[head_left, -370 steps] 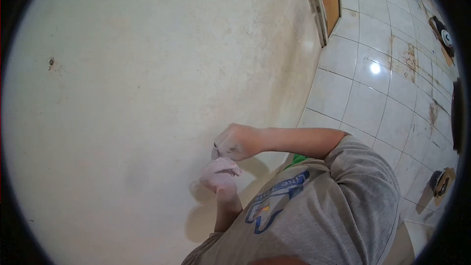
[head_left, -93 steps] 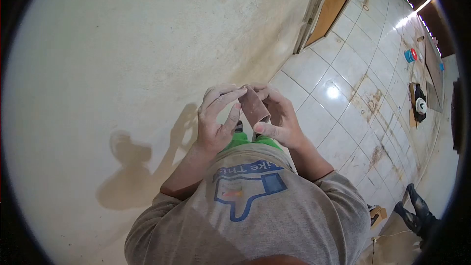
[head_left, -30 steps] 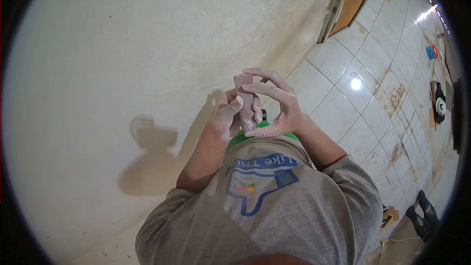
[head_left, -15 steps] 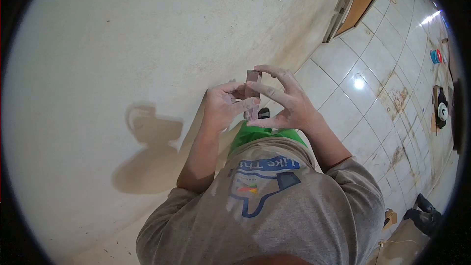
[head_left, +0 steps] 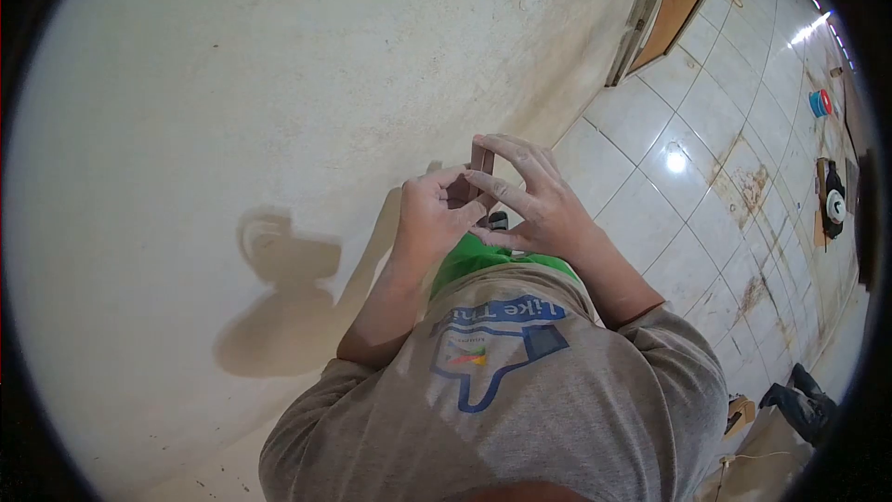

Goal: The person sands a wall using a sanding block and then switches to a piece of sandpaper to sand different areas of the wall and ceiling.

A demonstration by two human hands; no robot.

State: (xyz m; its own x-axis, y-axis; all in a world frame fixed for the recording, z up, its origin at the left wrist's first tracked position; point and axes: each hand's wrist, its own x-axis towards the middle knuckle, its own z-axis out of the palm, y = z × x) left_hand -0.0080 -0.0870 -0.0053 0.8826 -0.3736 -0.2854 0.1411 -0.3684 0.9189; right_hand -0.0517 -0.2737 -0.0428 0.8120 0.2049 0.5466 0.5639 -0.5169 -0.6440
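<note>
In front of my waist, a narrow purplish-brown sanding block (head_left: 482, 160) stands between my two hands, its length pointing away from my body. My left hand (head_left: 433, 216) is closed around its left side, with the thumb and fingers pressed to it. On the other side, my right hand (head_left: 539, 193) grips the block, with fingertips at its far end and side and the thumb near its close end. Pale dust coats the fingers of both hands. Much of the block is hidden behind the fingers.
A pale, rough wall (head_left: 232, 112) rises close on my left, with my shadow on it. White floor tiles (head_left: 641, 167), stained in places, extend to the right. A doorway (head_left: 678, 9), a blue-and-red round item (head_left: 819, 103), a dark tool with a white disc (head_left: 833, 206) and dark boots (head_left: 801, 406) lie farther off.
The block has turned slightly and less of its face shows. My left hand has moved a little right and down, and my right fingers have closed nearer together over the block.
</note>
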